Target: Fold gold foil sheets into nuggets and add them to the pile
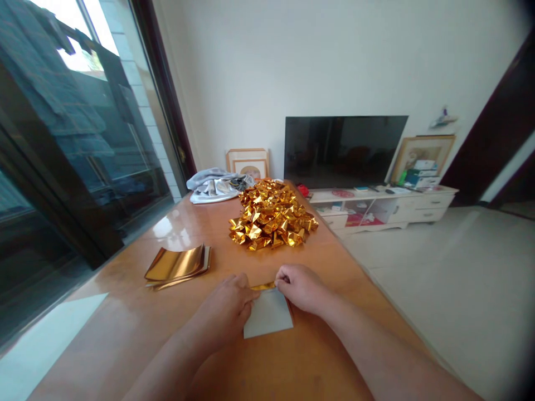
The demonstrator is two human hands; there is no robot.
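Note:
A sheet of gold foil paper [268, 314] lies pale side up on the table, its far edge folded over into a narrow gold strip. My left hand [232, 303] is closed on the left end of that fold, fingers pressed down on it. At the fold's right end, my right hand [301, 288] pinches the edge between thumb and fingers. Left of my hands sits a stack of gold foil sheets [178, 264], slightly curled. Beyond them is a large heap of folded gold foil pieces [271, 217].
The wooden table [317, 356] runs away from me. Folded cloths [217, 184] lie at its far left end, and a pale sheet [54, 334] at the near left. A glass door [83, 139] borders the left side. A television [345, 150] stands on a white cabinet [418, 203].

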